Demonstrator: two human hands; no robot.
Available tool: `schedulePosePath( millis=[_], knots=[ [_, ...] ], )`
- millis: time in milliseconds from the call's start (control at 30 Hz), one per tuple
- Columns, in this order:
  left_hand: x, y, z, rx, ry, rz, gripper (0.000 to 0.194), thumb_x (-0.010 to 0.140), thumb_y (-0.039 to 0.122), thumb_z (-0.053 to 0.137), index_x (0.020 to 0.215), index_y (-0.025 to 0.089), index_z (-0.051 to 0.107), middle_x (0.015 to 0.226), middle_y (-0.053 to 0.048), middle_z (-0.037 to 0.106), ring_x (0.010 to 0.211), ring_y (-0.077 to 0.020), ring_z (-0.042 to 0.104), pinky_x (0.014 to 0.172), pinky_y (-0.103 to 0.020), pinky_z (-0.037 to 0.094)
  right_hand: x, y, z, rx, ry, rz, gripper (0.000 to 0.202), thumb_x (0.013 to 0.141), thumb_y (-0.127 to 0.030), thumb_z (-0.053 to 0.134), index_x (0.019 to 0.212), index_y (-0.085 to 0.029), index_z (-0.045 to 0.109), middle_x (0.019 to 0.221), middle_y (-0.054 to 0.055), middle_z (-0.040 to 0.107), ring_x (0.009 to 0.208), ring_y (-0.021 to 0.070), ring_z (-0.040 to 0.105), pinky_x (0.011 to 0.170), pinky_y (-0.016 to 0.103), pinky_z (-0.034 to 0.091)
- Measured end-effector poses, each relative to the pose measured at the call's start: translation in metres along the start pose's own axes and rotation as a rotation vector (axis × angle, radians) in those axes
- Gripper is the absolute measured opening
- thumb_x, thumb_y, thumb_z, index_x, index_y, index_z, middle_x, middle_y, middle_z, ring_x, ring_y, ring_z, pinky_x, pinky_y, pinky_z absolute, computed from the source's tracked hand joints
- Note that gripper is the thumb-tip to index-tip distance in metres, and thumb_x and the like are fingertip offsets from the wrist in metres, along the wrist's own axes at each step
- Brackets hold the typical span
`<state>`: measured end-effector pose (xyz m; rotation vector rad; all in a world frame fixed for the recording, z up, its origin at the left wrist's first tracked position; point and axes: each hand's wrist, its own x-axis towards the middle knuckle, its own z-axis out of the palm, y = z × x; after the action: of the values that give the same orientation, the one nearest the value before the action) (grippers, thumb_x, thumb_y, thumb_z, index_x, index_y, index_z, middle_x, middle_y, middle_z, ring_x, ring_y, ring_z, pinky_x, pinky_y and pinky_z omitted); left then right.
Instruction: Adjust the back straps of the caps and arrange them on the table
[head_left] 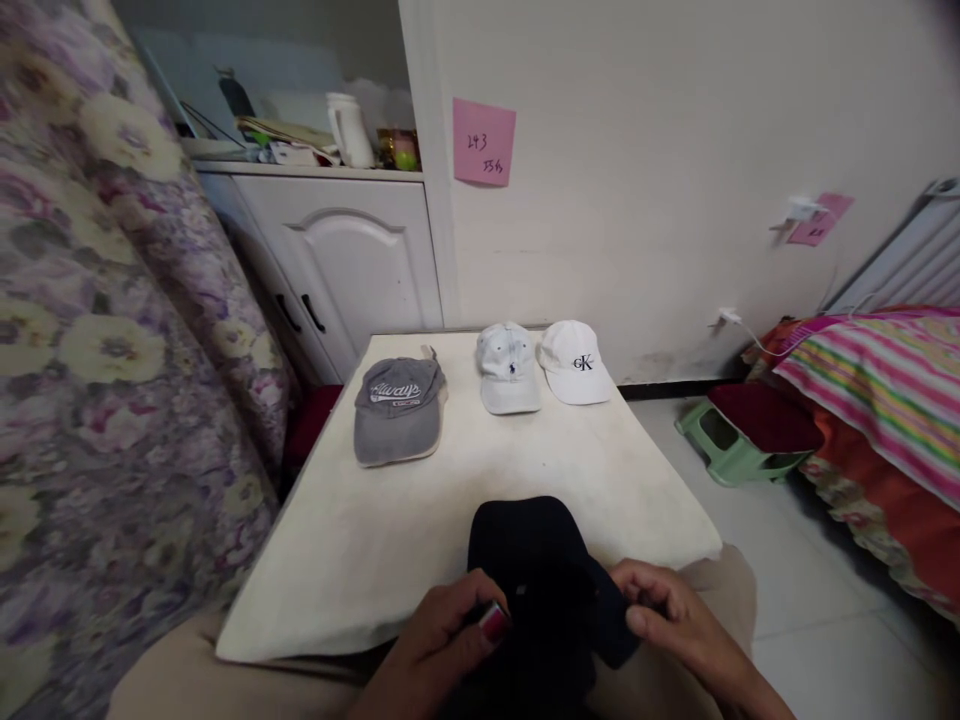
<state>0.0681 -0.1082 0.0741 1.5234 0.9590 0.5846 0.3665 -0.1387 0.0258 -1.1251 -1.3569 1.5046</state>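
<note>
A black cap (529, 540) lies at the near edge of the table, its lower part dropping into dark shadow over my lap. At its right side, my right hand (675, 610) pinches the cap's edge between thumb and fingers. My left hand (450, 635) is closed at the cap's left side. Between its thumb and index finger shows a small red and silver object (493, 622), too little of it visible to name. Farther back sit a grey cap (397, 410) with "Always" lettering, a pale blue cap (508, 368) and a white cap (576, 362) with a CK logo.
The caps are on a cream-covered table (345, 560). A floral curtain (127, 380) hangs at left beside a white cabinet (360, 250). On the right are a green stool (720, 450) with a dark red top and a bed with a striped cover (892, 370).
</note>
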Motion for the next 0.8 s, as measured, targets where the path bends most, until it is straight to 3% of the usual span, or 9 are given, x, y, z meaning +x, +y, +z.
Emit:
schedulePosePath(
  millis=[167, 333, 433, 567, 800],
  knots=[
    [0.001, 0.002, 0.0, 0.003, -0.014, 0.004, 0.032, 0.095, 0.052, 0.053, 0.087, 0.022, 0.064, 0.081, 0.0, 0.056, 0.079, -0.018, 0.049, 0.071, -0.027, 0.036, 0.009, 0.019, -0.005, -0.106, 0.363, 0.05, 0.042, 0.085, -0.061, 0.064, 0.097, -0.021, 0.069, 0.081, 0.005, 0.065, 0.071, 0.0208, 0.058, 0.066, 0.033, 0.047],
    [0.005, 0.002, -0.003, 0.021, -0.053, 0.025, 0.034, 0.094, 0.054, 0.053, 0.088, 0.022, 0.064, 0.084, -0.001, 0.058, 0.081, -0.0189, 0.051, 0.072, -0.028, 0.036, 0.036, 0.039, 0.002, -0.143, 0.234, 0.054, 0.044, 0.088, -0.062, 0.059, 0.099, -0.02, 0.069, 0.079, 0.004, 0.065, 0.073, 0.0218, 0.06, 0.065, 0.032, 0.047],
    [0.005, 0.005, -0.003, 0.045, -0.056, 0.044, 0.036, 0.094, 0.056, 0.052, 0.09, 0.022, 0.064, 0.085, -0.002, 0.059, 0.082, -0.0196, 0.052, 0.073, -0.028, 0.037, 0.053, 0.044, 0.007, -0.106, 0.225, 0.054, 0.045, 0.08, -0.063, 0.067, 0.09, -0.019, 0.067, 0.069, -0.001, 0.06, 0.062, 0.0172, 0.054, 0.059, 0.028, 0.042],
    [0.004, 0.013, -0.009, 0.104, -0.082, 0.017, 0.034, 0.096, 0.053, 0.05, 0.091, 0.022, 0.065, 0.088, -0.002, 0.061, 0.086, -0.0196, 0.053, 0.077, -0.028, 0.038, 0.065, 0.041, 0.011, -0.106, 0.262, -0.018, 0.048, 0.075, -0.066, 0.068, 0.074, -0.018, 0.059, 0.066, -0.001, 0.057, 0.063, 0.0164, 0.051, 0.059, 0.027, 0.041],
    [0.018, 0.02, -0.017, 0.021, -0.039, 0.12, 0.033, 0.096, 0.051, 0.051, 0.091, 0.02, 0.062, 0.079, 0.0, 0.055, 0.073, -0.0158, 0.049, 0.066, -0.026, 0.036, 0.088, 0.024, -0.006, -0.286, 0.378, -0.106, 0.036, 0.086, -0.053, 0.059, 0.091, -0.018, 0.066, 0.068, -0.002, 0.053, 0.061, 0.015, 0.046, 0.057, 0.025, 0.038]
  ],
)
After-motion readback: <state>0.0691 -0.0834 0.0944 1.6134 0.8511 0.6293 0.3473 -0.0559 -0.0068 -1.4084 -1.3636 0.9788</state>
